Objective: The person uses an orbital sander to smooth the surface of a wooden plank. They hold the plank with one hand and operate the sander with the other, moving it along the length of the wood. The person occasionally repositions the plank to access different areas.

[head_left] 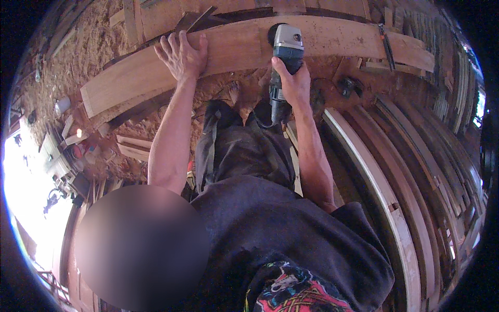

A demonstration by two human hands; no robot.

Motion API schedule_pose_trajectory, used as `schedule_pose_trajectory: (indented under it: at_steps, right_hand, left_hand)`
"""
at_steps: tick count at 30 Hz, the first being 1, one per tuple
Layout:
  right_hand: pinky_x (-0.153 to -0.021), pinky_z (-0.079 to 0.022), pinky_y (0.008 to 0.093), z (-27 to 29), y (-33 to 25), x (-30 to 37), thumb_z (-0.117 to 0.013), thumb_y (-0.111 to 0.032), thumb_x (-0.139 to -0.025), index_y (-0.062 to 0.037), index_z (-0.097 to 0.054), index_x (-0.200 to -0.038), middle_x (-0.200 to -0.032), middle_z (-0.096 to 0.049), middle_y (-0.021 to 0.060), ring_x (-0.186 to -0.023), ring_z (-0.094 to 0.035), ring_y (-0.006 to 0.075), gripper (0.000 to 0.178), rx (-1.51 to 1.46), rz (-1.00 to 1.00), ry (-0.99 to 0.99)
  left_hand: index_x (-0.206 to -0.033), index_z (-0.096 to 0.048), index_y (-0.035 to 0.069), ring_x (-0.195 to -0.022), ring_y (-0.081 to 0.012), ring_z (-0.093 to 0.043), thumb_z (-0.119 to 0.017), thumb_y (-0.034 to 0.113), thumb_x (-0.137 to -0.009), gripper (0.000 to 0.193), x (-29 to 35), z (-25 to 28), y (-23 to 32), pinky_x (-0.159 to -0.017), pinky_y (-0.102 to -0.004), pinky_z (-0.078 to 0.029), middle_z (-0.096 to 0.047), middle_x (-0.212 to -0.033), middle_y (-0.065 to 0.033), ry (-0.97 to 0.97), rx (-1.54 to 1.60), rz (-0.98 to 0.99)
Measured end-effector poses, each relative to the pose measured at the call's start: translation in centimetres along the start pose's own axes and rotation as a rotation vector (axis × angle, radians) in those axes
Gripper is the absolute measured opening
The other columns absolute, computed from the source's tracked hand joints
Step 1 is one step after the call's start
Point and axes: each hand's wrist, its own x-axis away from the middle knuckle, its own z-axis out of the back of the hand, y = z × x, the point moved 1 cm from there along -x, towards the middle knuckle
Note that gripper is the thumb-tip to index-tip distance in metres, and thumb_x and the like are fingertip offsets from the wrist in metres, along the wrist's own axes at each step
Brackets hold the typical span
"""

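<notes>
A long wooden board lies crosswise in front of me. My left hand rests on it left of the middle, fingers spread, holding nothing. My right hand is wrapped round the body of an angle grinder, dark blue-green with a silver head. The grinder's head is over the board, and a dark round disc shows at its left side. Whether the disc touches the wood, I cannot tell. Across the board's right part lies a dark, narrow tool with an orange-red piece; its kind is unclear.
Long planks lean or lie in rows at my right. Sawdust and shavings cover the ground at the far left. A white cup-like container stands near the board's left end. Short wood pieces lie left of my legs.
</notes>
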Motion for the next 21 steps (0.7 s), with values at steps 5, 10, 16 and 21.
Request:
schedule_pose_trajectory:
  at_steps: [5,10,16,21]
  right_hand:
    - [-0.074,-0.056,0.0381,-0.3,0.6,0.3,-0.085,-0.045,-0.085,-0.0017,-0.069,-0.109,-0.091,-0.075,0.0092,-0.08,-0.072,0.0205,0.052,-0.076,-0.013,0.006]
    - [-0.083,-0.057,0.0411,-1.4,1.6,0.6,-0.084,-0.049,-0.083,-0.0028,-0.07,-0.111,-0.097,-0.076,0.0128,-0.09,-0.074,0.0262,0.056,-0.096,-0.041,0.015]
    - [-0.083,-0.056,0.0412,-0.8,1.5,0.0,-0.085,-0.05,-0.082,-0.0024,-0.07,-0.111,-0.098,-0.076,0.0135,-0.092,-0.073,0.0269,0.057,-0.024,-0.056,-0.021]
    - [-0.078,-0.056,0.0403,-0.9,1.3,0.1,-0.085,-0.048,-0.082,-0.0024,-0.07,-0.109,-0.095,-0.075,0.012,-0.086,-0.073,0.024,0.056,-0.098,-0.06,-0.03]
  left_hand:
    - [-0.142,-0.058,0.007,-0.15,-0.0427,-0.031,-0.055,0.066,-0.095,0.075,-0.2,0.4,0.1,-0.127,-0.061,-0.009,-0.052,-0.148,-0.0199,-0.042,0.038,0.01]
    - [-0.141,-0.059,0.008,-0.15,-0.0425,-0.031,-0.056,0.066,-0.094,0.075,-0.2,0.3,0.2,-0.127,-0.0608,-0.009,-0.052,-0.149,-0.0197,-0.022,0.016,0.008]
    - [-0.144,-0.057,0.008,-0.152,-0.0413,-0.03,-0.055,0.066,-0.094,0.076,-0.3,0.6,0.2,-0.128,-0.0601,-0.008,-0.05,-0.151,-0.019,-0.071,-0.002,0.021]
    - [-0.142,-0.058,0.007,-0.152,-0.0411,-0.029,-0.056,0.065,-0.094,0.075,-0.3,0.4,0.2,-0.127,-0.0607,-0.008,-0.05,-0.15,-0.0189,-0.07,0.004,0.022]
